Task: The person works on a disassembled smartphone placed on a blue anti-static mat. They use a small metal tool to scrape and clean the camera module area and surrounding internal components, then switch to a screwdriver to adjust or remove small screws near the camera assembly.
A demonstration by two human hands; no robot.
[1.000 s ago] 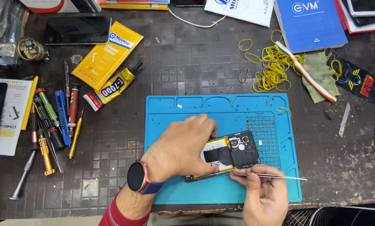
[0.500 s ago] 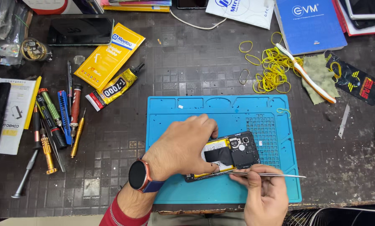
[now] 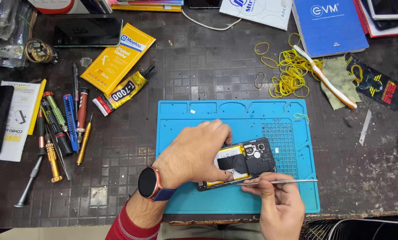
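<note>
The opened phone lies on the blue mat, near its near edge. The left hand covers the phone's left part, fingers curled over its far edge, pinning it. The right hand, just nearer, pinches a thin metal tool against the phone's near edge.

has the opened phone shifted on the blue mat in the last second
No. The opened phone sits in the same spot beside the grid patch of the blue mat.
</note>
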